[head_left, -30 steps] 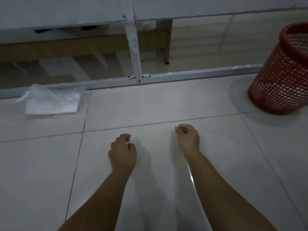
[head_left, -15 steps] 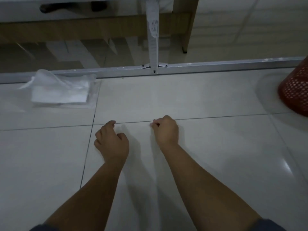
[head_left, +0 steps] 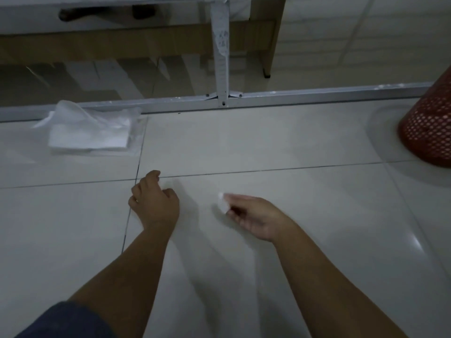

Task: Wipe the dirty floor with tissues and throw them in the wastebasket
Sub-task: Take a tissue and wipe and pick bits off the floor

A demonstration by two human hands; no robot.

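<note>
Right hand (head_left: 253, 219) pinches a small white tissue wad (head_left: 221, 202) at its fingertips, blurred, just above the floor (head_left: 280, 142). Left hand (head_left: 153, 201) loosely curled, holding nothing, just left of the wad, over a tile seam. Tissue pack (head_left: 90, 130) lies on the floor well left of and beyond the wad, against the metal rail (head_left: 317, 95). Red mesh wastebasket (head_left: 429, 128) stands far right of the wad, partly cut off by the frame edge.
</note>
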